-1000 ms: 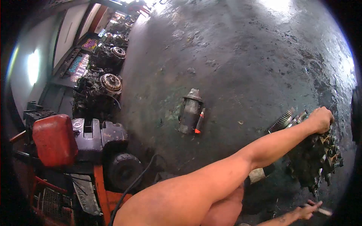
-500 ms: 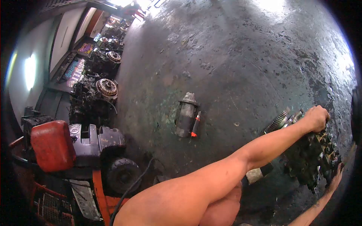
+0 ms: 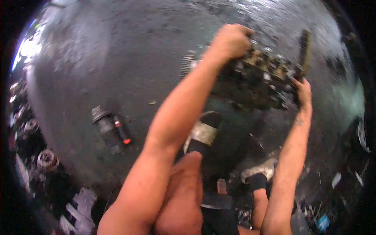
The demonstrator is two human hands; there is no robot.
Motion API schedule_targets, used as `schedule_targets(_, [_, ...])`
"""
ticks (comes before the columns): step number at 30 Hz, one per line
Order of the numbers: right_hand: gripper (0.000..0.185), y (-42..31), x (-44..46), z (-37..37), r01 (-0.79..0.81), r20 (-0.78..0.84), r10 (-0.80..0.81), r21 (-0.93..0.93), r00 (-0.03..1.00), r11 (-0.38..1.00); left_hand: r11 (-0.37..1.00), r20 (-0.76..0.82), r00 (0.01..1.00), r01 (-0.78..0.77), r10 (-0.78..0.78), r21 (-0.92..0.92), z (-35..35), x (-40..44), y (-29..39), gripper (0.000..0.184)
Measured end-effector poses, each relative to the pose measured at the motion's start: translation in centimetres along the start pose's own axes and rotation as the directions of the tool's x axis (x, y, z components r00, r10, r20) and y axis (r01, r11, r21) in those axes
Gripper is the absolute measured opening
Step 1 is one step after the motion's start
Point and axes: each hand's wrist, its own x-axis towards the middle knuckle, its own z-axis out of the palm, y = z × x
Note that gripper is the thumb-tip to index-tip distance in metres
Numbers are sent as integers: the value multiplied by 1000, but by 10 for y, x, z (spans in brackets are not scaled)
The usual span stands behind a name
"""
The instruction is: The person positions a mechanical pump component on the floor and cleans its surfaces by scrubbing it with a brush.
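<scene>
A dark, greasy engine (image 3: 254, 84) is in front of me at the upper right, with a row of brass-coloured parts along its top. A toothed wheel (image 3: 188, 64) shows at its left end, and a tall narrow disc or gear (image 3: 304, 51) stands at the right end. My left hand (image 3: 233, 41) is closed in a fist over the engine's upper left corner; its grip point is partly hidden. At the right end, below the upright disc, the fingers of my right hand (image 3: 302, 92) curl around the engine's edge.
On the dark floor to the left lies a starter motor (image 3: 105, 127), with an orange-tipped tool (image 3: 122, 131) beside it. My shoes (image 3: 203, 133) are below the engine. Blurred engine parts (image 3: 47, 158) line the left edge.
My view has swung to the right, so the engine and both hands now appear nearer the middle and higher. The starter motor has shifted left in view. Both hands stay at the engine.
</scene>
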Motion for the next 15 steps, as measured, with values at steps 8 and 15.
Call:
schedule_targets(8, [24, 3, -41, 6, -40, -54, 49, 166, 997, 985, 998, 32, 997, -67, 66, 12, -4, 3, 11, 31])
schedule_targets(15, [34, 19, -59, 8, -35, -148, 46, 82, 988, 996, 993, 107, 988, -114, 111, 25, -16, 12, 14, 31])
